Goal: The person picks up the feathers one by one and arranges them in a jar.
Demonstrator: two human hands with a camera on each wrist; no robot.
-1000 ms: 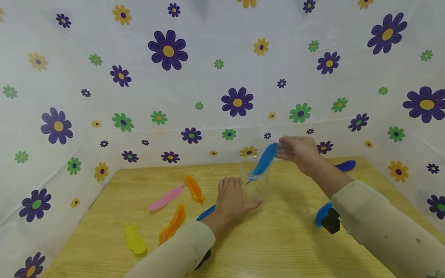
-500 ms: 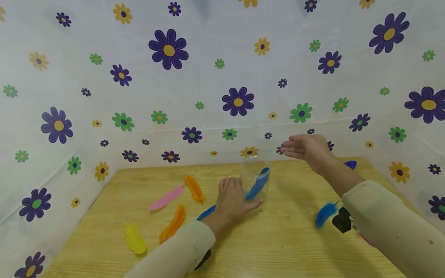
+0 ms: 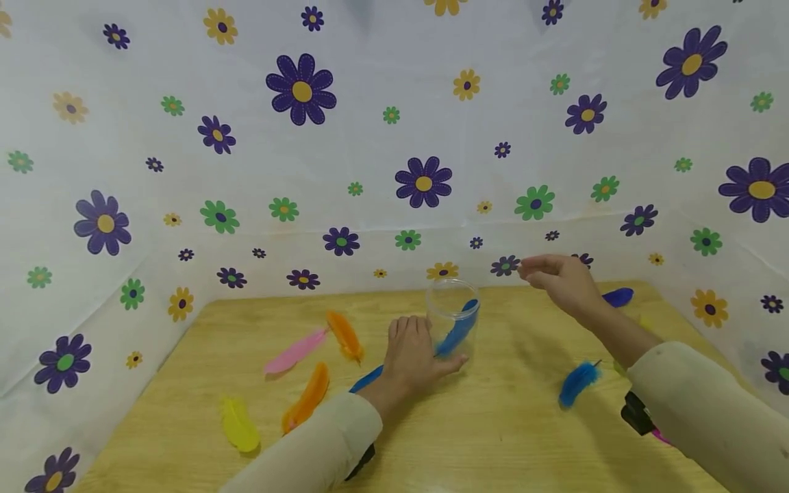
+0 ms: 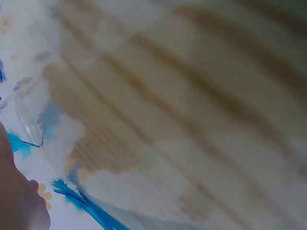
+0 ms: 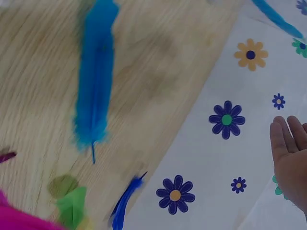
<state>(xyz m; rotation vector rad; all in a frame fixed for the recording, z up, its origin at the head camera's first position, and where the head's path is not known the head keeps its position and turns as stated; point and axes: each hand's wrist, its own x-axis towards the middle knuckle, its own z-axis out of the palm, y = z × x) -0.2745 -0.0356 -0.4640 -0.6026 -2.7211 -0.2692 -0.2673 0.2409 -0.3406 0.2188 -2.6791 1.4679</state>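
A clear plastic cup [image 3: 439, 318] stands upright toward the back of the table, and a blue feather [image 3: 459, 330] leans inside it. My left hand [image 3: 408, 352] holds the cup from its left side, the thumb stretched across the front near the base. To the right of the cup and higher than its rim, my right hand [image 3: 562, 282] hangs in the air with nothing in it, its fingers loosely bent. Another blue feather [image 3: 578, 385] lies on the table near the right forearm. Partly hidden by the left wrist is a further blue feather [image 3: 366, 378].
On the left lie a pink feather [image 3: 296, 352], two orange ones, including an orange feather [image 3: 344, 335], and a yellow feather [image 3: 239, 424]. A dark blue feather [image 3: 618, 296] is at the back right. In the right wrist view, a magenta feather [image 5: 24, 218] shows beside a green one.
My right hand let go of the blue feather, which dropped into the cup. It then drew back to the right, and its fingers bent a little. The left hand stayed at the cup.
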